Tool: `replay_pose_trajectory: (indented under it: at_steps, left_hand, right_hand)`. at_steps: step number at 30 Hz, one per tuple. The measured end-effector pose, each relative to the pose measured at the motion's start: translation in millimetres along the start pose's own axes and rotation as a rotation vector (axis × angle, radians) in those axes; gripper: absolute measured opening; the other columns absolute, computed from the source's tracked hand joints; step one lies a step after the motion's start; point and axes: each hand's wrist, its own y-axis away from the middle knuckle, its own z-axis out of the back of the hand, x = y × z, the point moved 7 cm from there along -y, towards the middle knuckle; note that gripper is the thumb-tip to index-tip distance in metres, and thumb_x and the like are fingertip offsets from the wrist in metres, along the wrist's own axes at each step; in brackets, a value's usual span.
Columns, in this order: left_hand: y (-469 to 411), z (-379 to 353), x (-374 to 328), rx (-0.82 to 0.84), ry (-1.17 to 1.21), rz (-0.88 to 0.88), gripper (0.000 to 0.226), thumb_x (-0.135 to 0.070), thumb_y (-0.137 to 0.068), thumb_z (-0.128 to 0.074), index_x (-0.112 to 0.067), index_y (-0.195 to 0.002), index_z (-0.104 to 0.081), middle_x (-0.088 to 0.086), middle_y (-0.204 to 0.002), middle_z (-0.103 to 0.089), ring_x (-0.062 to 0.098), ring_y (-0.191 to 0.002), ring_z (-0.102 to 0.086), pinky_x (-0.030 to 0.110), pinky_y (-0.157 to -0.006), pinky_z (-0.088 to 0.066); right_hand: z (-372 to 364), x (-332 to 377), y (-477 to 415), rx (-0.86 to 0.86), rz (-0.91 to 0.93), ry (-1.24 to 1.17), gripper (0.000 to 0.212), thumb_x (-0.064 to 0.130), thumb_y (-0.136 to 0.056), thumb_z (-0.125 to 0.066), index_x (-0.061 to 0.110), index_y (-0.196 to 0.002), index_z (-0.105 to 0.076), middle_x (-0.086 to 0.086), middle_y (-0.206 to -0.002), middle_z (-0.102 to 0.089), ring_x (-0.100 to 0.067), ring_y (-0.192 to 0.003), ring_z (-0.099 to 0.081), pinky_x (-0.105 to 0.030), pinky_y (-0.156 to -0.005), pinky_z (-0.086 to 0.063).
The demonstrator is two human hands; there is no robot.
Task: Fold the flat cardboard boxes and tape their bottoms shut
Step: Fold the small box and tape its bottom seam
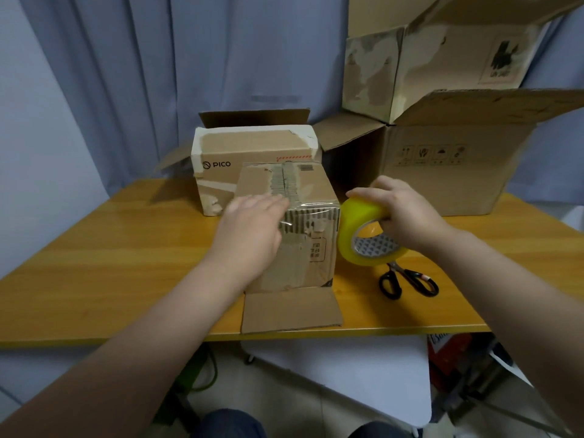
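A small cardboard box stands upside down on the middle of the yellow table, one flap lying flat toward me. Clear tape runs over its upper front edge. My left hand lies flat with straight fingers on the box's front corner, pressing the tape. Just right of the box, my right hand grips a yellow roll of tape, held tilted above the table.
Black-handled scissors lie on the table below the roll. A PICO box stands behind the small box. A large open carton sits at the right with another box stacked behind it. Curtains hang at the back.
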Motion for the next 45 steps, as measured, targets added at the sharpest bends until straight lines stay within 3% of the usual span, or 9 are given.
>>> replay_pose_trajectory:
  at_steps: [11,18,24,29,34,37,40,43,45]
  left_hand:
    - [-7,-12,-9,0.247,0.201,-0.157,0.063,-0.037,-0.093,-0.054,-0.041,-0.147,-0.022,-0.014,-0.155,-0.025,0.012,-0.143,-0.018,0.042,-0.116,-0.008]
    - [-3,-23,-28,0.343,-0.001,-0.183,0.072,-0.054,-0.091,-0.049,-0.055,-0.144,0.0,0.001,-0.159,-0.01,0.024,-0.147,0.0,0.053,-0.115,0.007]
    - [-18,-23,-10,0.306,0.122,-0.275,0.061,-0.032,-0.097,-0.048,-0.054,-0.14,-0.01,0.003,-0.158,-0.02,0.022,-0.147,-0.006,0.05,-0.116,0.002]
    - [-1,-14,25,-0.01,0.135,0.161,0.062,-0.016,-0.09,-0.058,-0.026,-0.147,-0.034,0.014,-0.147,-0.032,0.033,-0.135,-0.029,0.042,-0.113,-0.024]
    - [52,-23,45,-0.002,1.098,0.751,0.014,-0.026,-0.097,-0.045,-0.019,-0.104,-0.054,0.007,-0.088,-0.056,0.018,-0.074,-0.055,0.031,-0.066,-0.045]
    - [68,-31,45,0.065,1.458,0.935,0.064,-0.071,-0.076,-0.057,-0.028,-0.122,-0.056,0.002,-0.117,-0.063,0.018,-0.105,-0.062,0.042,-0.09,-0.05]
    - [72,-20,64,-0.02,1.492,0.988,0.06,-0.054,-0.076,-0.071,-0.023,-0.125,-0.058,0.007,-0.122,-0.062,0.021,-0.103,-0.063,0.039,-0.089,-0.051]
    - [72,-13,79,-0.055,1.412,0.96,0.034,-0.017,-0.091,-0.06,-0.015,-0.124,-0.052,0.012,-0.091,-0.068,0.016,-0.061,-0.068,0.027,-0.058,-0.054]
    - [68,-7,76,-0.033,1.484,0.937,0.025,-0.013,-0.093,-0.056,-0.011,-0.118,-0.053,0.01,-0.066,-0.068,0.017,-0.047,-0.065,0.029,-0.052,-0.053]
  right_hand:
    - [19,18,23,0.239,0.076,-0.169,0.059,0.064,-0.074,-0.058,0.05,-0.13,-0.045,0.014,-0.097,-0.036,-0.01,-0.092,-0.046,-0.023,-0.073,-0.04]
    - [25,38,42,0.104,0.028,-0.214,0.045,0.059,-0.085,-0.049,0.043,-0.127,-0.054,0.017,-0.093,-0.038,-0.01,-0.093,-0.046,-0.026,-0.079,-0.04]
    - [18,51,48,0.117,-0.097,-0.276,0.044,0.047,-0.092,-0.05,0.039,-0.135,-0.047,0.002,-0.112,-0.042,-0.021,-0.111,-0.049,-0.035,-0.093,-0.045]
    - [3,90,40,0.086,-0.161,-0.477,0.053,0.035,-0.084,-0.063,0.032,-0.135,-0.047,-0.004,-0.118,-0.042,-0.026,-0.117,-0.047,-0.023,-0.082,-0.032]
    - [-15,133,23,-0.02,-0.222,-0.597,0.052,0.043,-0.078,-0.071,0.022,-0.122,-0.052,0.0,-0.109,-0.036,-0.021,-0.096,-0.05,-0.025,-0.079,-0.037]
    - [-30,156,8,0.038,-0.181,-0.67,0.054,0.046,-0.083,-0.067,0.019,-0.128,-0.054,-0.002,-0.113,-0.043,-0.015,-0.097,-0.048,-0.022,-0.086,-0.038]
    - [-30,165,-2,0.074,-0.096,-0.848,0.034,0.029,-0.094,-0.054,0.015,-0.123,-0.063,-0.003,-0.107,-0.063,-0.023,-0.106,-0.06,-0.039,-0.095,-0.048]
    - [6,156,-18,-0.173,0.037,-0.408,0.033,0.026,-0.093,-0.05,0.022,-0.123,-0.063,0.001,-0.108,-0.067,-0.02,-0.104,-0.057,-0.034,-0.084,-0.047]
    - [17,156,-37,-0.197,0.177,-0.168,0.043,0.038,-0.095,-0.045,0.025,-0.135,-0.052,-0.002,-0.129,-0.057,-0.023,-0.12,-0.047,-0.038,-0.097,-0.036]
